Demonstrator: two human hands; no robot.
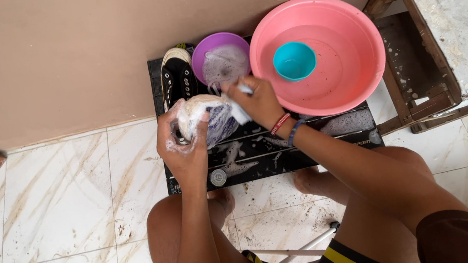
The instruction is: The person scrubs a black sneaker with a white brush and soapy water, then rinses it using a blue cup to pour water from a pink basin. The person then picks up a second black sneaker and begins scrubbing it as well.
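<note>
Landmark: black worktop (289, 157), low on tiled floor. Left hand (183, 146) over its left part, grip closed round soapy shoe (210, 123). Black sneaker (177, 77) at worktop's back left. Purple bowl (221, 57) with suds just right of it. Right hand (258, 103) over worktop centre, grip holding white brush (239, 108) against shoe. Pink basin (317, 54) on worktop's right, teal cup (294, 60) inside

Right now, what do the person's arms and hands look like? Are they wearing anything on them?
Both arms are bare, with no sleeves. The right hand has two thin bands at the wrist, one red and one blue. The left hand wears nothing and has white soap foam on it.
</note>
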